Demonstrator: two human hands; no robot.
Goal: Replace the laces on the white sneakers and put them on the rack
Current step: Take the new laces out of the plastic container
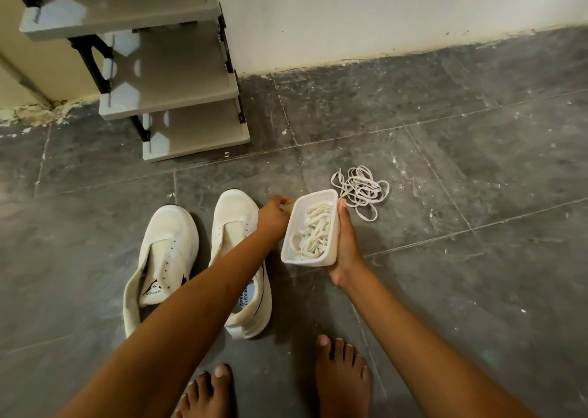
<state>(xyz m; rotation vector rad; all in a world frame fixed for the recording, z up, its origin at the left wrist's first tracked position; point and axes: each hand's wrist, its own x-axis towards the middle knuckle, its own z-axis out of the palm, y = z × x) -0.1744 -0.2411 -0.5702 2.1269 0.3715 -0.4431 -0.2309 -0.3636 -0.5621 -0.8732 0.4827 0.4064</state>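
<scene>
Head view, the only one: right hand wraps the side of a small white plastic tub, thumb up along the rim, fingers curled under it; tub is off the floor, tilted toward the person, with a tangle of white laces inside, presumably the new ones. Left hand sits at the tub's far left corner, fingers bent; looks like it pinches something pale there, maybe a lid edge or lace end, too small to say which.

Two white sneakers stand side by side on the floor left of the tub, toes pointing away, eyelets bare; left forearm crosses over the right-hand one. Loose pile of laces lies on the floor just beyond the tub, likely the old set.

Risks, my read: tub held one-handed and tilted, could tip and spill the laces; spilled laces could mix with the floor pile, both white, hard to tell apart; tangle may come out as one knot if pulled by one end; bare feet near it all, a trailing lace could snag.

Floor is dark grey tile, scuffed, flecked with pale paint; white wall behind; grey tiered rack with black frame in the corner, the shelves in view bare, well apart from the sneakers.
</scene>
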